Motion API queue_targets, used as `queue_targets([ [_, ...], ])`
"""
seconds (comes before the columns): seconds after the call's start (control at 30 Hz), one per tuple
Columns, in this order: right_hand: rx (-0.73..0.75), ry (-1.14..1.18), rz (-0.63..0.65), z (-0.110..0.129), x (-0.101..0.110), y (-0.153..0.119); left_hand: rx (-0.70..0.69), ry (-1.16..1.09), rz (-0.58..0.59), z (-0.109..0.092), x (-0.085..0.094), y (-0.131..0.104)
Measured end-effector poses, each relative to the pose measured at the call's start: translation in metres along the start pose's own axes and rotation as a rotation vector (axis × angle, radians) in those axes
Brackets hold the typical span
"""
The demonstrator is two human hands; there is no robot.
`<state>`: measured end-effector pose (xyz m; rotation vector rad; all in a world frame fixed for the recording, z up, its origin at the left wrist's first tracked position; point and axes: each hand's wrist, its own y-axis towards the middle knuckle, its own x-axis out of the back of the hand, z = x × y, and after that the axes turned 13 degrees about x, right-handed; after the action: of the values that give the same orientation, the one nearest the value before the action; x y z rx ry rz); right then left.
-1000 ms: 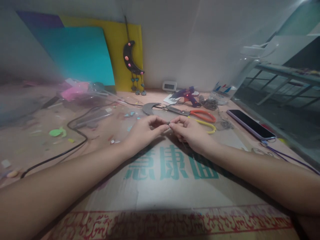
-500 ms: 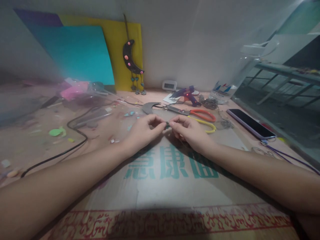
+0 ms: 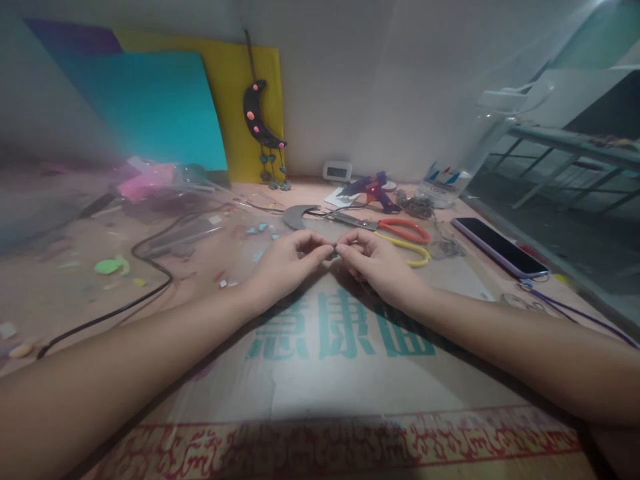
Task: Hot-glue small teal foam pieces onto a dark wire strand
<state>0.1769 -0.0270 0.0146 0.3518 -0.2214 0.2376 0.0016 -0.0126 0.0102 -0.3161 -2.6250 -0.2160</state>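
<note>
Above the cardboard sheet [image 3: 320, 393], my left hand [image 3: 293, 263] and my right hand [image 3: 377, 263] meet, thumbs and forefingers pinched. Between the fingertips is a tiny dark greenish piece [image 3: 335, 249], mostly covered and too small to name. Just beyond the hands lies a grey crescent-shaped piece [image 3: 294, 217]. Scissors [image 3: 406, 231] with one orange and one yellow handle lie behind my right hand. Small turquoise bits [image 3: 263, 228] are scattered beyond my left hand.
A glue gun [image 3: 374, 191] with a red light lies near the wall, beside a small white display [image 3: 337, 171]. A crescent ornament [image 3: 254, 113] hangs before yellow card. At right are a phone [image 3: 500, 248] and a clear plastic jug [image 3: 463, 153]. A black cable [image 3: 155, 263] crosses the left side.
The fingertips of both hands have closed in on the small dark piece, so less of it shows. The whole view has shifted very slightly.
</note>
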Motion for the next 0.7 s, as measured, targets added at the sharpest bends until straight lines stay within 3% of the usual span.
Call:
queue_targets([
  [0.13,-0.002,0.030,-0.005,-0.0008,0.0002,-0.0001,0.038,-0.087,0.058,0.0012,-0.0001,0.0006],
  [0.5,0.009,0.013,0.030,-0.0006,0.0002,-0.0009,0.059,-0.021,-0.031,-0.0026,-0.0008,0.0020],
  [0.7,-0.048,0.041,0.005,-0.0020,0.0010,0.0011,0.037,-0.105,0.026,0.0022,0.0002,0.0026],
])
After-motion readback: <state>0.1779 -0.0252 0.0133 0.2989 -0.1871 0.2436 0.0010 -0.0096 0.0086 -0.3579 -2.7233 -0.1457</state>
